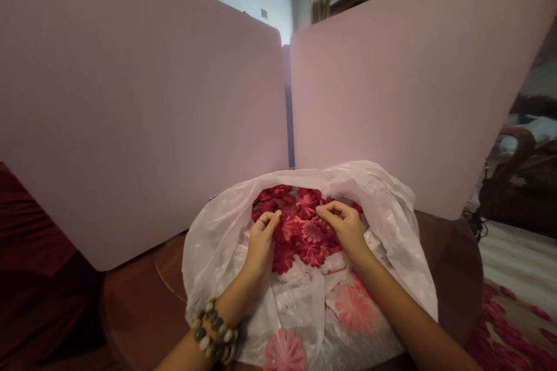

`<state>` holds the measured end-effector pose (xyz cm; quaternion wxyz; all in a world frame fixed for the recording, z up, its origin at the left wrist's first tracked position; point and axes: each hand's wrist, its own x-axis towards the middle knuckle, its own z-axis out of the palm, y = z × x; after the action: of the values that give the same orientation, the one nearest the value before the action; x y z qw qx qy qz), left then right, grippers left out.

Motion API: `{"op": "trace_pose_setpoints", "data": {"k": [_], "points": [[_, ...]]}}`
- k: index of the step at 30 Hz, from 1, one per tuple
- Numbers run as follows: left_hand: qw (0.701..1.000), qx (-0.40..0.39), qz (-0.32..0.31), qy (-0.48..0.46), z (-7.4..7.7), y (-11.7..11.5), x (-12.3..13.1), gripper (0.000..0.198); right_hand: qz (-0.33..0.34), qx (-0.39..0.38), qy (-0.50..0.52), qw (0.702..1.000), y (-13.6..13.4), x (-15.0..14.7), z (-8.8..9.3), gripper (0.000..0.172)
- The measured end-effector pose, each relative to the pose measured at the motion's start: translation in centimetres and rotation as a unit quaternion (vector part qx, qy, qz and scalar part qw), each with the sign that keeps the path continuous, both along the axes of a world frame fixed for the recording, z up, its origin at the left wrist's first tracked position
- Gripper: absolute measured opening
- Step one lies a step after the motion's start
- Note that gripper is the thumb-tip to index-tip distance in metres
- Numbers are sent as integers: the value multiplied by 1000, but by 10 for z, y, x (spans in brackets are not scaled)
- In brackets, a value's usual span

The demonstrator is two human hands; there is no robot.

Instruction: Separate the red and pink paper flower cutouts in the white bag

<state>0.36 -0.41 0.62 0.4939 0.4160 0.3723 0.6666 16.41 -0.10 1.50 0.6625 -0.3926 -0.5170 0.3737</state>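
Note:
A translucent white plastic bag point(391, 208) lies open on a dark wooden table point(448, 266), filled with several red fabric flowers point(304, 226). My left hand point(261, 240), with a ring and a beaded bracelet at the wrist, rests inside the bag on the flowers, fingers curled and pinched at the petals. My right hand point(343, 223) reaches in from the right, its fingertips pinched together on a red flower. Paler pink flowers point(354, 307) show through the plastic at the near side.
Two tall pink panels point(143, 98) stand behind the table, meeting at a narrow gap. Dark red cloth point(30, 278) lies at the left. At the right, a patterned floor with red shapes point(513, 313) and dark furniture point(517, 185).

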Motion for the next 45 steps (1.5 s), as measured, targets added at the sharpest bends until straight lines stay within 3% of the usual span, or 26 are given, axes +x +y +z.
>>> {"op": "trace_pose_setpoints", "data": {"k": [6,13,19,24,31,45], "points": [[983,85,-82,143,3,-9,1,25,-10,16,-53,998,0,-1,0,22],[970,119,-101,189,-2,-7,2,21,133,19,-74,988,-4,-7,1,20],[963,127,-105,214,2,-9,2,33,168,28,-84,982,-5,-8,-1,24],[967,104,-129,195,1,-8,4,37,181,1,-66,981,-4,-9,-2,26],[968,41,-216,118,-11,-4,5,38,190,-19,-45,981,-3,-7,-1,25],[966,43,-223,124,-10,-5,5,39,218,-33,-25,975,-2,-4,-2,19]]}}
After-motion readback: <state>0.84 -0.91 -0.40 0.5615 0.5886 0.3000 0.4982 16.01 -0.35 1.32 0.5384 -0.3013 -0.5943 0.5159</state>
